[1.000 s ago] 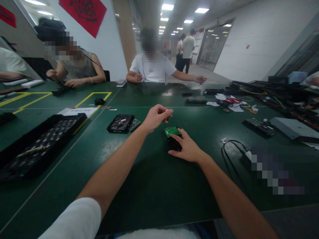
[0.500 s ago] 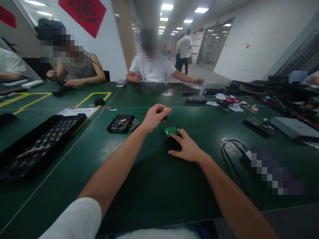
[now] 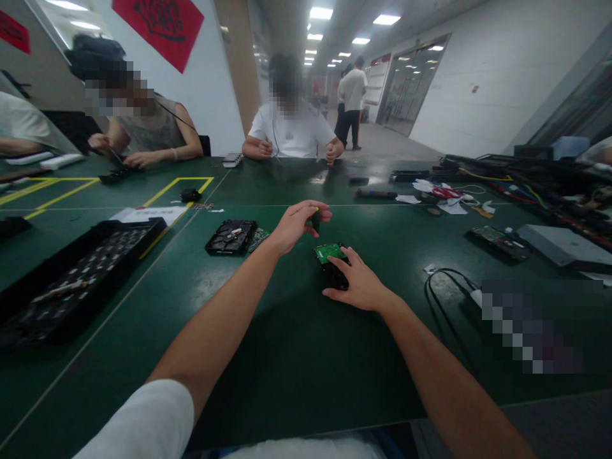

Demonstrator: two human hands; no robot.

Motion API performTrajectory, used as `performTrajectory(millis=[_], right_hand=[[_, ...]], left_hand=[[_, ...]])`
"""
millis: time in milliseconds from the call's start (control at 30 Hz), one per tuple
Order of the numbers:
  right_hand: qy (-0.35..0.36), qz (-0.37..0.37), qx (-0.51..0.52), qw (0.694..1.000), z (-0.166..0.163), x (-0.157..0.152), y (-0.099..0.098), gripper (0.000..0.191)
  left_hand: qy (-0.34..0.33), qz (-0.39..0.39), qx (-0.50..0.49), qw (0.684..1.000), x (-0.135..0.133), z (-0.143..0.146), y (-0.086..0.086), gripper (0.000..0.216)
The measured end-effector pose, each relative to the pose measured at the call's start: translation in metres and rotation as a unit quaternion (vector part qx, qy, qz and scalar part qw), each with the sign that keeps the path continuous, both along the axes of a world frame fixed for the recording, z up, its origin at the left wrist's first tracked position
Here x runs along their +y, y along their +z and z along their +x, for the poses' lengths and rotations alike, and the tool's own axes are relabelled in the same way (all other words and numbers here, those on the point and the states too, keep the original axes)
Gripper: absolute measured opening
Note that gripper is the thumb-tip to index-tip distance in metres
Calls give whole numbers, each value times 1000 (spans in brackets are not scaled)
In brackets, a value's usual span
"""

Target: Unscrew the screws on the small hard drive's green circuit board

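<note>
A hard drive [image 3: 332,274] with a green circuit board [image 3: 327,252] facing up lies on the table in front of me. My right hand [image 3: 358,279] is spread over its right side, with fingers on the board and the thumb at the near edge, holding it down. Above the drive's far left corner, my left hand [image 3: 299,224] holds a small screwdriver [image 3: 315,220] with a dark handle and a yellow end. Its thin shaft points down at the board; whether the tip touches a screw is too small to tell.
An opened drive [image 3: 231,238] and a loose circuit board [image 3: 259,240] lie to the left, beyond a long black tray [image 3: 86,280]. At right are another drive [image 3: 498,243], a grey box [image 3: 567,247] and a black cable [image 3: 430,287]. Co-workers sit across the table.
My left fingers have straightened and shifted around the screwdriver handle. My right hand and the hard drive stay in place. The co-worker opposite has drawn an outstretched arm back.
</note>
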State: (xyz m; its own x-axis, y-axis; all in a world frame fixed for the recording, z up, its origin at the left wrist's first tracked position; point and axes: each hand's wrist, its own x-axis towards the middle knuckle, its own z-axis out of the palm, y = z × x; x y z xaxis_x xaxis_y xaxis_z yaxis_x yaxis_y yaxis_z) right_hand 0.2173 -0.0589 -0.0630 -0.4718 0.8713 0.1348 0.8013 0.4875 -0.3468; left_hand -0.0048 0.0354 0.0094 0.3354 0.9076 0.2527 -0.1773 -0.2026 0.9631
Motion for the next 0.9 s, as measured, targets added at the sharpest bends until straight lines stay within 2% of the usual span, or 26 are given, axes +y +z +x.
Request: performTrajectory(millis=[167, 267, 533, 733, 900], right_hand=[[-4, 2, 2, 1000, 0, 1, -2, 98], [-3, 4, 1, 1000, 0, 1, -2, 99], [-2, 9, -3, 1000, 0, 0, -1, 99], [-1, 0, 0, 1000, 0, 1, -2, 103], [-1, 1, 5, 1000, 0, 2, -2, 105]], left_hand=[[83, 57, 42, 994, 0, 1, -3, 30], [125, 58, 31, 990, -1, 4, -5, 37], [56, 52, 23, 997, -5, 6, -2, 36], [71, 55, 42, 995, 0, 1, -2, 27], [29, -5, -17, 999, 2, 1, -2, 26]])
